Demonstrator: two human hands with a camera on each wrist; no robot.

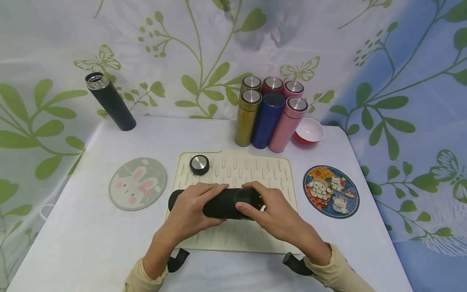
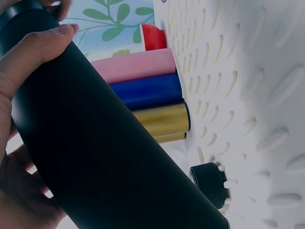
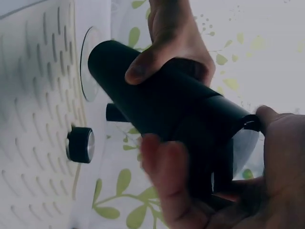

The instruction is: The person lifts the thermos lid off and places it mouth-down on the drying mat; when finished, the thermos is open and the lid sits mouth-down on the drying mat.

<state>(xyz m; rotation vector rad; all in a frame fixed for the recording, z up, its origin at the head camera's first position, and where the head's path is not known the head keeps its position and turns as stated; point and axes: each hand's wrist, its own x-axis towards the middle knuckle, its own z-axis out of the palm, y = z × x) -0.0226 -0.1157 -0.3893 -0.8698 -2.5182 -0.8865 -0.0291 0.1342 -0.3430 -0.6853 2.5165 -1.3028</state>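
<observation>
A black thermos bottle (image 1: pixel 222 205) lies sideways between both hands, over a cream ridged mat (image 1: pixel 237 239). My left hand (image 1: pixel 191 209) grips its body, thumb along the near side. At the bottle's right end my right hand (image 1: pixel 273 211) holds the lid (image 3: pixel 224 114), fingers curled round it. In the right wrist view a silvery face shows at that end, partly hidden by the fingers. On the mat's upper left sits another black lid (image 1: pixel 199 164) with a steel top. Far left, a black bottle (image 1: pixel 111 103) without a lid bares its threaded steel neck.
Several gold, blue, red and pink bottles (image 1: pixel 271 115) stand grouped at the back, beside a red-and-white bowl (image 1: pixel 310 130). A round rabbit coaster (image 1: pixel 138 184) lies left of the mat, a round cartoon coaster (image 1: pixel 331 192) right of it. Patterned cloth (image 1: pixel 164 81) hangs behind.
</observation>
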